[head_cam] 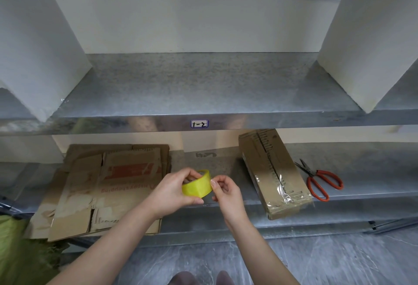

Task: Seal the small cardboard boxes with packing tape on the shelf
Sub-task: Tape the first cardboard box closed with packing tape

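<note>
While the left hand grips the yellow tape roll at frame centre, fingers curled over its top and thumb under it, the right hand pinches at the roll's right edge with thumb and forefinger, its other fingers curled. Head view: the roll is held off the lower shelf. A taped cardboard box lies right of centre on that shelf, with red-handled scissors near it, further right. A flattened cardboard stack sits at left. The upper shelf has a handwritten label on its front edge.
</note>
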{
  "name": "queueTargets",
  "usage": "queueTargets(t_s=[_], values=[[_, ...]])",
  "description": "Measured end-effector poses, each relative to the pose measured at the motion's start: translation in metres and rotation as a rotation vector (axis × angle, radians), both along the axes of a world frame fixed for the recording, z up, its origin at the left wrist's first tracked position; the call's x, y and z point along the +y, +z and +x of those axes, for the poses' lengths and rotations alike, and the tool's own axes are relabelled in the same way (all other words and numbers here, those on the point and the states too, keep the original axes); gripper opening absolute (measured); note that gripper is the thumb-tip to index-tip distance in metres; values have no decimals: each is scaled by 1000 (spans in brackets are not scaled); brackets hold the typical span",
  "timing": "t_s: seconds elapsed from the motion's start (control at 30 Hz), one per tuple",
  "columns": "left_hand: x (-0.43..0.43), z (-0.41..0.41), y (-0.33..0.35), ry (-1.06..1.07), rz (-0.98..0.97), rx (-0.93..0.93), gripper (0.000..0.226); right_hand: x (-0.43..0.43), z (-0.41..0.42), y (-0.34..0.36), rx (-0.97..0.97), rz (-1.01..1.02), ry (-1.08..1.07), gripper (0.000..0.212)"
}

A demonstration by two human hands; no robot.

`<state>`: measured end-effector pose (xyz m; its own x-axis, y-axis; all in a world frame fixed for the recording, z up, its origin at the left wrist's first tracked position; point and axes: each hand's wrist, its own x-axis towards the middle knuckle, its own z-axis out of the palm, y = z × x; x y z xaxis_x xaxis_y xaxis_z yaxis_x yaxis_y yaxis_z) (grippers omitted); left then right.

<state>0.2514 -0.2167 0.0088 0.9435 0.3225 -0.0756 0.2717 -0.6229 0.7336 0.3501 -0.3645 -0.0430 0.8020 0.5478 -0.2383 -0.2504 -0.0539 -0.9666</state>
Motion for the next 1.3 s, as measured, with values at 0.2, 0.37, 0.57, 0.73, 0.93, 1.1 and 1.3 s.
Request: queueTargets(t_s=[0.2, 0.37, 0.57, 0.73, 0.93, 1.1, 1.3], values=[[1, -1, 3, -22, 12, 7, 59, 0, -1, 3, 76, 77, 24, 16], [1, -1, 4, -28, 19, 1, 57, 1, -2, 5, 99, 69, 17, 9], [3, -2, 5, -48, 43, 13, 58, 2, -3, 7, 124, 70, 35, 5], [2, -2, 2, -60, 67, 17, 58, 3, -2, 3, 22, 25, 9, 9], [0, 0, -4, -18, 90, 21, 60, -1, -6, -4, -39, -30, 3, 11], [5, 2, -6, 25, 115, 36, 63, -7, -10, -1, -93, -15, 93, 10], [3, 11, -9, 56, 144, 69, 64, -7, -13, 3, -47, 4, 119, 10]])
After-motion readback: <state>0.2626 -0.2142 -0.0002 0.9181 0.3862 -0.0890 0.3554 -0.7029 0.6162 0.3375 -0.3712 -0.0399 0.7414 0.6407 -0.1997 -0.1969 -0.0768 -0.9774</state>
